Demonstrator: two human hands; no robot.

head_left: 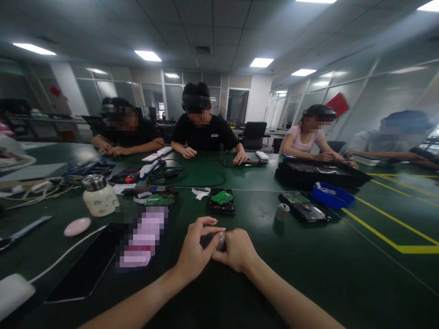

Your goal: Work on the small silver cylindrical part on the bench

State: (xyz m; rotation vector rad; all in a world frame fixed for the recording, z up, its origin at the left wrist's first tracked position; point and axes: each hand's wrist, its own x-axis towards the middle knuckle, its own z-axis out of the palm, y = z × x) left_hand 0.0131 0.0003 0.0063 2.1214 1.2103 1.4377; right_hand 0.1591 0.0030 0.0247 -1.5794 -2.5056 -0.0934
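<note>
Both my hands meet low in the middle of the dark green table [308, 256]. My left hand [197, 249] curls its fingers, thumb and forefinger pinched near the right hand. My right hand [236, 249] is a loose fist with a small grey thing at its fingertips, too small to name. Just beyond them lies a hard drive with a green circuit board [222, 201]. A small metal cylinder [282, 212] stands to the right, beside a second opened drive [303, 205].
A black phone [85, 269] and white cable lie at the left, with a pink oval [77, 226] and a white jar [99, 195]. A blue tray [334, 194] and black case [315, 171] sit at the right. Several people work across the table. Yellow tape marks the right side.
</note>
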